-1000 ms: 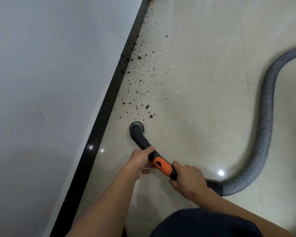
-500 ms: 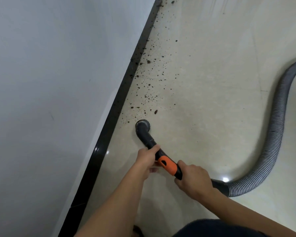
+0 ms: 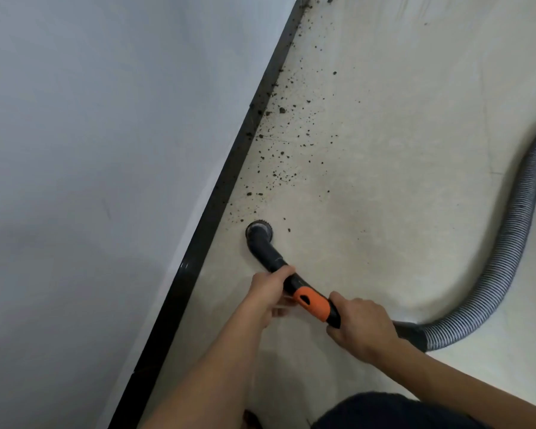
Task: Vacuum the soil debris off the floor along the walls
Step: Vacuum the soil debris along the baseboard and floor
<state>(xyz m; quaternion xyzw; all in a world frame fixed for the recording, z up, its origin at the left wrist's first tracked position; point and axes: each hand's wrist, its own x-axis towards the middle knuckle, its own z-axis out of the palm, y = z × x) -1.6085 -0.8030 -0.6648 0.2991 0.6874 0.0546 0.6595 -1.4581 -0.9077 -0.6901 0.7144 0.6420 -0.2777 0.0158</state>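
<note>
A black vacuum nozzle [image 3: 259, 231] presses on the cream floor close to the black skirting board [image 3: 229, 171]. Its black tube carries an orange handle section [image 3: 312, 303]. My left hand [image 3: 268, 289] grips the tube just ahead of the orange part. My right hand [image 3: 361, 323] grips the tube behind it, where the grey ribbed hose [image 3: 508, 243] joins. Dark soil crumbs [image 3: 283, 144] lie scattered along the skirting beyond the nozzle, and a single crumb [image 3: 289, 230] lies just right of it.
A white wall [image 3: 106, 150] fills the left side. The hose loops across the floor to the right and leaves the frame at the right edge. My dark-clothed knee [image 3: 393, 413] shows at the bottom.
The nozzle has advanced along the skirting into the soil patch, and the crumbs nearest it one second ago are gone. Both hands keep their grip.
</note>
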